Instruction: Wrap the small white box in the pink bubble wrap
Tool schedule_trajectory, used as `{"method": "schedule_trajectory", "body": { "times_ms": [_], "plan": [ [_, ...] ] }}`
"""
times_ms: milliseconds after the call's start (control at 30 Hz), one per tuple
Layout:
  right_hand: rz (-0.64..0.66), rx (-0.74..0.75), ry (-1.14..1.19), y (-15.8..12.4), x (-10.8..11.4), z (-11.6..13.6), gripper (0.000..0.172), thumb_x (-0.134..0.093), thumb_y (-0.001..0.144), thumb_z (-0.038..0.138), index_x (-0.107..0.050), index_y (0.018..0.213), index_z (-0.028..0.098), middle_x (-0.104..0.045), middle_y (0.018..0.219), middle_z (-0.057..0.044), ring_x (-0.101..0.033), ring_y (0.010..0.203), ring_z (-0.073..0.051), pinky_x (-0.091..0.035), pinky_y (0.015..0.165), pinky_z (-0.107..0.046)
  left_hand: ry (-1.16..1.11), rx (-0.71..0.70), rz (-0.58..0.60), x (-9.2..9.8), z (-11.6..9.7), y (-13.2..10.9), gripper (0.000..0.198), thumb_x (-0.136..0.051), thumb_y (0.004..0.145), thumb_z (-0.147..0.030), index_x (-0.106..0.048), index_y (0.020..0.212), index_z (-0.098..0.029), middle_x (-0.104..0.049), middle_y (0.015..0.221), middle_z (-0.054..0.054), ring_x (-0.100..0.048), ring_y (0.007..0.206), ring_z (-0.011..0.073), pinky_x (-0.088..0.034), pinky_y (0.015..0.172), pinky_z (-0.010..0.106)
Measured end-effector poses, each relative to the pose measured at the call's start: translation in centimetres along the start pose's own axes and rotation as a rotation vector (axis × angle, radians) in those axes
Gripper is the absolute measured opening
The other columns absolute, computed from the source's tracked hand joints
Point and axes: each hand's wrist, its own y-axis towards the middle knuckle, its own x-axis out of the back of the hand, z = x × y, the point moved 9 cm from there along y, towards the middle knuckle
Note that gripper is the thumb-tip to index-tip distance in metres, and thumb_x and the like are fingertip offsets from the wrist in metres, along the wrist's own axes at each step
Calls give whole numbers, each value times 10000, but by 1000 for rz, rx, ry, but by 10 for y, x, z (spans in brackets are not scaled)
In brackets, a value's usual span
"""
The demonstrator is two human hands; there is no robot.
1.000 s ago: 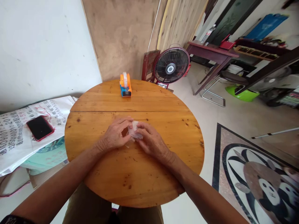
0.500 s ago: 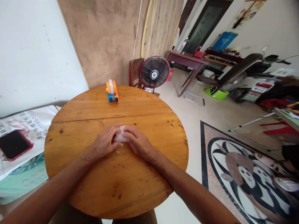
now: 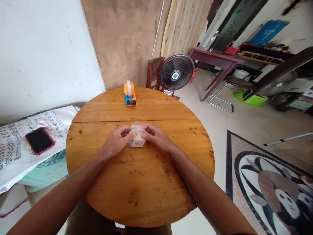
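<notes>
A small boxy bundle in whitish, see-through plastic that looks like bubble wrap sits at the middle of the round wooden table. My left hand grips its left side, thumb on the near face. On the opposite side my right hand pinches it, the thumb also on the front. A faint pinkish patch shows through the plastic, but what is inside I cannot make out. Beyond the hands stands an orange and blue tape dispenser with a roll of clear tape.
The wooden table has a seam across its far part. To the left, a phone lies on a white printed sack. A fan stands behind the table, near a dark red desk.
My view has swung left, so the scene sits further right. The bundle has been turned in my hands, and its flat front now shows with both thumbs on it.
</notes>
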Motion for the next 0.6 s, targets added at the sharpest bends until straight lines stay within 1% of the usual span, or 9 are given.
{"method": "schedule_trajectory", "body": {
  "times_ms": [33,100,167,233,300,367,433,533,600],
  "plan": [
    [12,-12,-1,0,-3,-3,607,-832,692,444,-589,1200,215,-682,1162,-71,-647,1041,-213,-505,917,-349,3,-16,-12,1,-1,0,394,-665,798,-471,-655,993,-128,-714,867,59,-621,646,140,-466,534,234],
    [11,-19,-19,-1,-7,-7,690,-877,635,379,-558,1228,229,-666,1180,-61,-640,1058,-211,-504,926,-350,67,-58,-41,4,-3,0,369,-646,817,-466,-671,980,-135,-722,901,68,-648,745,173,-499,629,266],
    [-36,-15,-29,-1,-7,-7,674,-891,601,340,-561,1178,229,-671,1127,-43,-646,1019,-198,-512,902,-339,178,-88,-86,8,-5,-2,352,-624,834,-464,-690,970,-146,-720,884,64,-637,747,178,-492,655,279],
    [-89,-39,-30,-1,-5,-9,602,-888,592,337,-580,1097,225,-684,1049,-24,-658,957,-189,-523,860,-328,223,-103,-92,10,-7,-4,354,-617,844,-468,-703,978,-152,-720,883,65,-630,750,181,-488,673,284],
    [-120,-83,-20,-1,-4,-11,546,-880,594,342,-599,1046,222,-698,989,-11,-667,902,-183,-531,831,-325,144,-83,-35,6,-6,-4,403,-649,830,-470,-690,1068,-148,-725,945,76,-647,811,195,-502,722,296],
    [-151,-107,5,-2,-2,-11,504,-871,602,356,-614,1013,217,-708,939,-2,-672,842,-171,-531,812,-318,9,-33,33,0,-4,-4,516,-705,798,-461,-642,1198,-142,-726,1014,88,-661,885,212,-509,781,310],
    [-185,-114,39,-5,1,-9,491,-871,598,367,-621,992,213,-715,910,4,-673,800,-161,-528,802,-313,-123,26,90,-6,0,-3,593,-753,769,-441,-608,1261,-144,-723,1062,96,-667,934,220,-506,820,315],
    [-202,-118,62,-8,0,-9,493,-872,589,380,-628,984,214,-724,922,-3,-681,805,-168,-531,799,-317,-305,75,178,-15,1,-2,527,-783,757,-415,-651,1194,-150,-720,1111,102,-669,976,221,-503,846,307],
    [-192,-111,55,-8,-4,-9,486,-866,593,389,-626,979,217,-724,937,-7,-684,822,-177,-536,797,-325,-407,117,203,-17,3,-2,506,-817,723,-389,-675,1148,-155,-725,1104,100,-676,948,215,-510,829,304]
  ]
}}
